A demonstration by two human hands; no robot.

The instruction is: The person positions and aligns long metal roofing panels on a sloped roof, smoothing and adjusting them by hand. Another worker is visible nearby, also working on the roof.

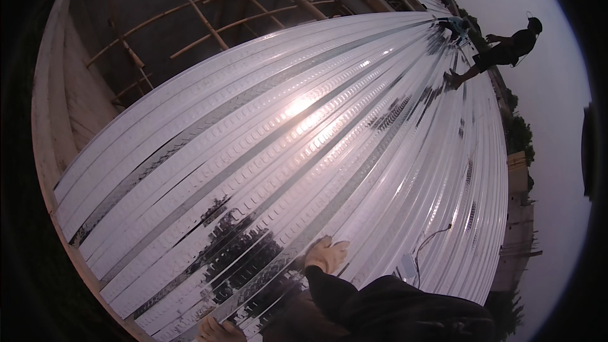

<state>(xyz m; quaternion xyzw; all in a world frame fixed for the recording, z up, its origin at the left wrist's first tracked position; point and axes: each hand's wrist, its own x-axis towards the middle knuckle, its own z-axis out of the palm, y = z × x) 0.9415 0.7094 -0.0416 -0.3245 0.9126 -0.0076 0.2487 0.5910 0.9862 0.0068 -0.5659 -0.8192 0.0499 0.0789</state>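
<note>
Long, shiny, ribbed metal sheets (253, 126) fill most of the head view. My right hand (326, 253), in a pale tan glove, rests on a sheet with its fingers apart. My left hand (216, 330), gloved alike and partly cut off by the lower edge, touches the metal with slightly bent, separated fingers. Neither hand shows anything held. Right of my dark sleeve (354, 297) lies a small light-grey object (410, 266) with a thin cable running from it, too small to identify.
A person in dark clothes (506, 47) steps on the sheets at the upper right; another person (453, 28) bends beyond. An open structure with bamboo poles (202, 19) borders the sheets at upper left, a pale ledge (57, 88) at left. Trees (519, 133) and walls (513, 228) stand past the right edge.
</note>
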